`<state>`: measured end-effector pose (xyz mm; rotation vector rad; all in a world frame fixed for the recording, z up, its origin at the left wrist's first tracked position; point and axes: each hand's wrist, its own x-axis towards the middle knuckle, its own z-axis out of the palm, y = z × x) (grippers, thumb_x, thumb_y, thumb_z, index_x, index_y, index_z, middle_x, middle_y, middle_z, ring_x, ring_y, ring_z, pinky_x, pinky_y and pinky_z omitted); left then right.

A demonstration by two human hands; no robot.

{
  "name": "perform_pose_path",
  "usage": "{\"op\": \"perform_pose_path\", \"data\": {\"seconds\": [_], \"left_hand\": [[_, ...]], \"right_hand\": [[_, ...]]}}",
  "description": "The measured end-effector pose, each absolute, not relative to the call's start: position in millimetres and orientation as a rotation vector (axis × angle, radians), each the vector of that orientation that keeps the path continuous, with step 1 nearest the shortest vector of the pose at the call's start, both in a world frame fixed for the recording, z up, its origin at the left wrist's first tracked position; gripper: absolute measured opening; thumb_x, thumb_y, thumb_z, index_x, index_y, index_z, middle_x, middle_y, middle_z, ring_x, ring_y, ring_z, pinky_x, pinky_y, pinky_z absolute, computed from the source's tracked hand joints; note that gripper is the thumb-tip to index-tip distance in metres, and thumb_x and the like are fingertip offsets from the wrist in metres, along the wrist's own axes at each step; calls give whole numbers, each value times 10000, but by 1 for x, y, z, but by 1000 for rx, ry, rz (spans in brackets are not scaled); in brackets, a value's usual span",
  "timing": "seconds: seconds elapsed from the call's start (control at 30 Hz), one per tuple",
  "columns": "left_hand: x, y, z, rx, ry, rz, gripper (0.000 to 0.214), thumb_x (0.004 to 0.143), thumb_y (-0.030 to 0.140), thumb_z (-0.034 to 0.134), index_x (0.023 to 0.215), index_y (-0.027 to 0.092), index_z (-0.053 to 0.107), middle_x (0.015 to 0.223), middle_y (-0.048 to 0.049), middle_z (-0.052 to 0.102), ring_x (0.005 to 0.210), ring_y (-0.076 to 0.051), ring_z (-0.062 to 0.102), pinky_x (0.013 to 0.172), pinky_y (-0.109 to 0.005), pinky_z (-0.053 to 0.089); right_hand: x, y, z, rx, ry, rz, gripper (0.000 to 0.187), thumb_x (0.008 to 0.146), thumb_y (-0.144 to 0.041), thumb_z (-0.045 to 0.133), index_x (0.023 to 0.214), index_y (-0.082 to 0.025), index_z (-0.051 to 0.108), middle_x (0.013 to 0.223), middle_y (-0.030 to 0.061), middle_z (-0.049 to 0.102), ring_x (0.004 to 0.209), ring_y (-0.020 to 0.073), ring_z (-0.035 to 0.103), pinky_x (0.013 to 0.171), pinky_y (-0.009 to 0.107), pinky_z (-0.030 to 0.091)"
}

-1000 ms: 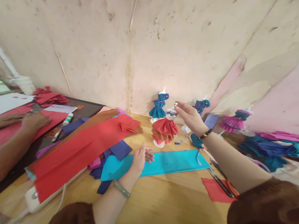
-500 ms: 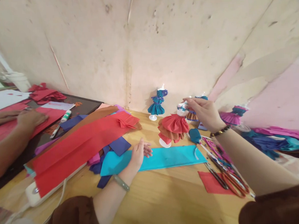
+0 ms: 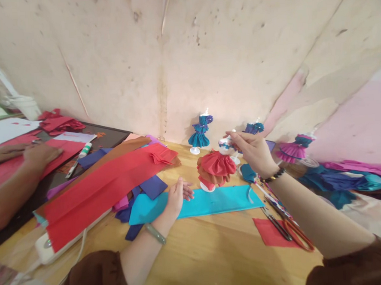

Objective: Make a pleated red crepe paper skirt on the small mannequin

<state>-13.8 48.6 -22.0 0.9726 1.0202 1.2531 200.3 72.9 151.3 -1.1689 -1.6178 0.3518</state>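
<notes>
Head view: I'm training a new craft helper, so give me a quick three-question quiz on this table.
1. True or false: the left hand rests on the turquoise strip.
2. The right hand grips: A the red-skirted figurine; B a purple sheet; C a pen?
3. Fill in: the scissors lie partly on a ___ paper square.
Key: 1 true; 2 A; 3 red.
</notes>
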Motion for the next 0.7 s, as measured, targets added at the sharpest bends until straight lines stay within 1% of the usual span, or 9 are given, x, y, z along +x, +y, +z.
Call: {"op": "perform_pose_path", "data": {"seconds": [0.1,0.2,0.33,0.43,0.53,0.63,0.7], "left_hand": [[-15,48,-21,980,1016,1250,662,841,735,451,779,113,670,586,-80,678,491,-163,634,457,-248,452],[-15,49,-21,983,1012,1251,646,831,725,476,786,113,676,587,-73,675,493,-157,628,465,-248,454],[-15,49,-23,983,1013,1250,578,790,688,572,777,119,673,591,-60,672,490,-144,614,472,-242,455],[-14,50,-24,982,1009,1242,536,765,658,627,773,124,669,597,-53,674,495,-144,615,472,-241,455],[-15,50,-22,973,1011,1235,574,800,680,570,812,116,678,591,-55,672,497,-150,622,470,-242,453],[-15,49,-19,963,1022,1234,629,836,709,493,829,108,679,577,-58,667,491,-150,625,470,-240,452],[-15,48,-17,962,1028,1235,644,841,718,475,824,107,678,575,-60,666,490,-151,627,468,-239,451]], "right_hand": [[191,83,147,-1141,-1603,381,433,844,-602,624,879,-197,772,1056,73,772,1024,275,695,888,394,565],[184,94,141,-1133,-1582,431,452,827,-619,632,883,-192,768,1049,70,770,1006,267,698,853,383,578],[182,106,133,-1134,-1508,554,474,796,-638,652,908,-188,753,1025,67,767,963,243,702,823,366,584],[184,113,129,-1113,-1433,633,510,747,-645,698,973,-188,712,969,63,762,885,211,704,793,352,581],[186,117,127,-1077,-1398,690,568,711,-655,722,1039,-194,663,984,63,751,865,189,704,770,339,579],[186,118,125,-1051,-1372,745,571,711,-649,725,1060,-203,653,1056,69,739,915,188,703,765,324,576],[184,117,124,-1049,-1373,766,567,706,-639,736,1068,-209,659,1103,70,734,945,193,701,784,325,575]]}}
